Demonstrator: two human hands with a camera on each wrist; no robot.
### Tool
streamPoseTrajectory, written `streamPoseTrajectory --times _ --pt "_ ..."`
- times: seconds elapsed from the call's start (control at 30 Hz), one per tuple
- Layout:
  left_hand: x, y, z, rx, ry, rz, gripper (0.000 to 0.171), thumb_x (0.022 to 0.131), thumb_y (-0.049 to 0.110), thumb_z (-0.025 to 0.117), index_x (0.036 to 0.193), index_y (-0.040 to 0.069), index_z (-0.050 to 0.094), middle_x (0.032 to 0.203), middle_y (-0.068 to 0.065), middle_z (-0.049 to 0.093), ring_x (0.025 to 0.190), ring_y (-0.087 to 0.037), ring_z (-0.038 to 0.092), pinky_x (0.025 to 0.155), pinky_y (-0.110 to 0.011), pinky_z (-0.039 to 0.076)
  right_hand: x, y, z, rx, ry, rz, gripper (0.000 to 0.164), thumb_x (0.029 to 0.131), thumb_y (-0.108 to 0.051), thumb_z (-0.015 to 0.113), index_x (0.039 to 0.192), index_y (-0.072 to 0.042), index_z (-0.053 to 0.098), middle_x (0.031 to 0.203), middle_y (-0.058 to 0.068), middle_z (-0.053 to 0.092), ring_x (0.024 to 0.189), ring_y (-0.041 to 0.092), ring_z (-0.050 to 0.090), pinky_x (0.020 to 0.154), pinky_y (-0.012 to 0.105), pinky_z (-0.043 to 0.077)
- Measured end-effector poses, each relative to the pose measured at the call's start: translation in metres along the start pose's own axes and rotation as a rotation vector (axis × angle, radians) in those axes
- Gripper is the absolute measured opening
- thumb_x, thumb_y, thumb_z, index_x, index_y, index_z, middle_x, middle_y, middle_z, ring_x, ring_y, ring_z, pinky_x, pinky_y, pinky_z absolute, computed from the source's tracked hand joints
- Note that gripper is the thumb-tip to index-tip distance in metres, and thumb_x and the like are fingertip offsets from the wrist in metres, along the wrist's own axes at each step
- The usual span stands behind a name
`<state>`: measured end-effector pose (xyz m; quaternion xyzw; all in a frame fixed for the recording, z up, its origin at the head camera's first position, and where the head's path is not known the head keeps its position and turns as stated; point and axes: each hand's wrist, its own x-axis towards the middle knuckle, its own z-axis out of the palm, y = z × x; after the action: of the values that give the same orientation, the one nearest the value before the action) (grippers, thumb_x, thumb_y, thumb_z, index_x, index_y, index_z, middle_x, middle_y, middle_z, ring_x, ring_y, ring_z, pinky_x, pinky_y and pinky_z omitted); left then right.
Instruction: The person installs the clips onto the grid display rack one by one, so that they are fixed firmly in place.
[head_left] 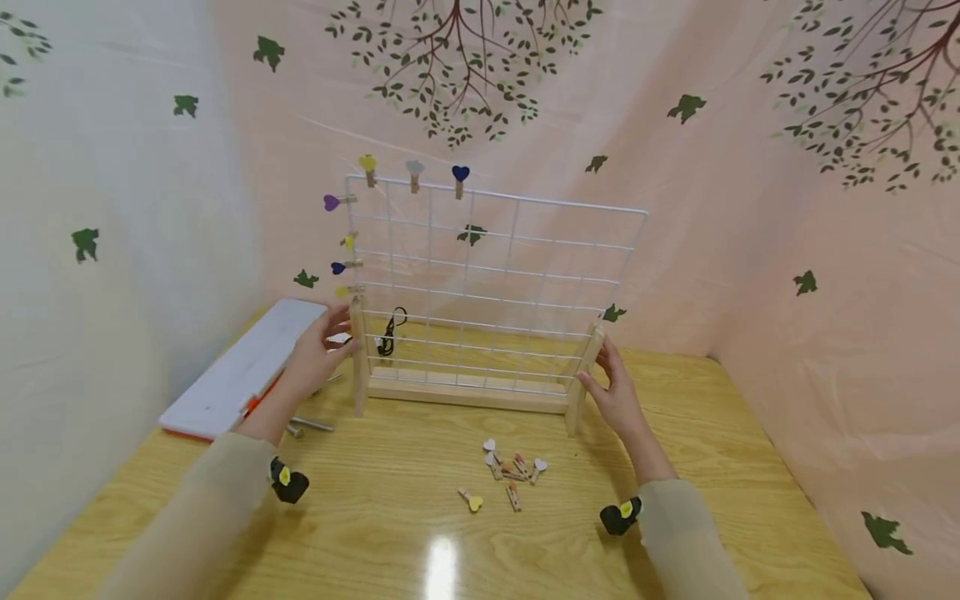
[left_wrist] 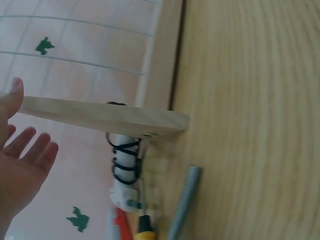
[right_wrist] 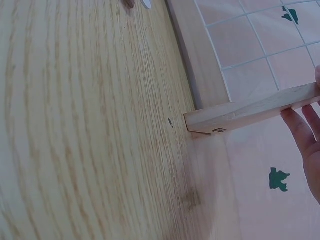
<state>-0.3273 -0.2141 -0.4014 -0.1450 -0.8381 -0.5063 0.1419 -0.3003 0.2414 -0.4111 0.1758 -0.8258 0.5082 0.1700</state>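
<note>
A white wire grid (head_left: 555,201) stands upright in a wooden stand (head_left: 465,393) on the table. In the head view, my left hand (head_left: 311,354) holds the stand's left post (head_left: 358,367), thumb on one side and fingers on the other. On the opposite side, my right hand (head_left: 618,400) grips the right post (head_left: 581,387) between thumb and fingers. Clothespins with hearts line the grid's top left: yellow (head_left: 367,164), pale grey (head_left: 415,169) and dark blue (head_left: 461,173). Several more, including a purple-heart clothespin (head_left: 331,202), are clipped down its left edge.
Several loose clothespins (head_left: 513,497) lie in front of the stand, one with a yellow heart (head_left: 475,503). At left are a white flat case (head_left: 247,367) and a metal rod (head_left: 312,425). Behind the grid lies a bundled black cable (head_left: 387,337). Patterned curtains surround the table.
</note>
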Motion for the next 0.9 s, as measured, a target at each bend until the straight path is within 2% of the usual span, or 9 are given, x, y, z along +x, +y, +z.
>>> streamPoseTrajectory --times 0.07,0.17,0.27,0.37,0.53,0.7,0.83,0.9 --pt "0.0 -0.007 0.005 -0.044 -0.057 0.004 0.067 0.083 0.019 0.063 0.139 0.01 0.027 0.133 -0.019 0.041 0.116 -0.035 0.044 0.088 -0.045 0.043 -0.001 0.001 0.0 -0.001 0.005 0.0 0.068 0.085 -0.002 0.056 0.142 -0.01 0.019 0.132 0.026 0.035 0.123 0.04 0.033 0.094 0.053 0.034" --pt "0.001 -0.015 0.009 -0.077 -0.1 0.003 0.063 0.083 0.015 0.062 0.137 0.008 0.03 0.127 -0.021 0.045 0.111 -0.036 0.047 0.086 -0.045 0.045 -0.002 0.001 0.001 -0.006 0.009 -0.008 0.069 0.085 -0.001 0.056 0.142 -0.008 0.019 0.131 0.026 0.036 0.123 0.04 0.034 0.095 0.052 0.034" --pt "0.002 -0.018 0.011 -0.079 -0.117 0.015 0.06 0.083 0.016 0.062 0.135 0.009 0.033 0.123 -0.022 0.046 0.106 -0.037 0.05 0.084 -0.046 0.046 -0.003 0.0 0.0 -0.016 0.007 -0.014 0.069 0.085 -0.001 0.056 0.142 -0.008 0.018 0.131 0.026 0.036 0.123 0.041 0.034 0.097 0.053 0.031" --pt "0.003 -0.019 0.012 -0.076 -0.125 0.017 0.061 0.083 0.021 0.062 0.135 0.009 0.033 0.124 -0.023 0.045 0.105 -0.037 0.05 0.084 -0.049 0.045 -0.003 -0.002 -0.001 -0.019 -0.001 -0.012 0.069 0.085 -0.002 0.057 0.142 -0.009 0.018 0.132 0.026 0.034 0.123 0.041 0.033 0.095 0.054 0.033" --pt "0.003 -0.018 0.012 -0.077 -0.145 0.006 0.062 0.083 0.025 0.061 0.135 0.007 0.032 0.122 -0.025 0.045 0.105 -0.037 0.051 0.084 -0.048 0.045 -0.001 0.004 -0.005 -0.072 -0.017 -0.031 0.072 0.084 -0.005 0.059 0.143 -0.012 0.018 0.136 0.023 0.031 0.121 0.042 0.036 0.079 0.05 0.046" --pt "-0.002 -0.004 0.012 -0.089 -0.163 -0.03 0.064 0.084 0.023 0.06 0.137 0.007 0.029 0.126 -0.023 0.041 0.109 -0.038 0.048 0.085 -0.048 0.045 -0.005 0.006 -0.009 -0.219 0.045 -0.074 0.074 0.081 -0.012 0.064 0.142 -0.02 0.023 0.135 0.015 0.035 0.117 0.036 0.043 0.07 0.042 0.052" --pt "-0.009 0.016 0.009 -0.072 -0.158 -0.04 0.064 0.085 0.015 0.058 0.139 0.003 0.026 0.13 -0.025 0.036 0.113 -0.043 0.043 0.086 -0.053 0.042 -0.014 -0.017 -0.006 -0.333 0.138 -0.168 0.072 0.077 -0.004 0.068 0.138 -0.016 0.031 0.123 0.014 0.043 0.113 0.031 0.045 0.072 0.039 0.052" --pt "-0.01 0.021 0.008 -0.056 -0.153 -0.037 0.064 0.086 0.014 0.058 0.14 0.003 0.024 0.132 -0.025 0.035 0.114 -0.044 0.041 0.085 -0.054 0.043 -0.02 -0.032 -0.001 -0.394 0.15 -0.231 0.068 0.075 -0.002 0.069 0.134 -0.011 0.037 0.118 0.013 0.046 0.11 0.028 0.046 0.076 0.038 0.051"
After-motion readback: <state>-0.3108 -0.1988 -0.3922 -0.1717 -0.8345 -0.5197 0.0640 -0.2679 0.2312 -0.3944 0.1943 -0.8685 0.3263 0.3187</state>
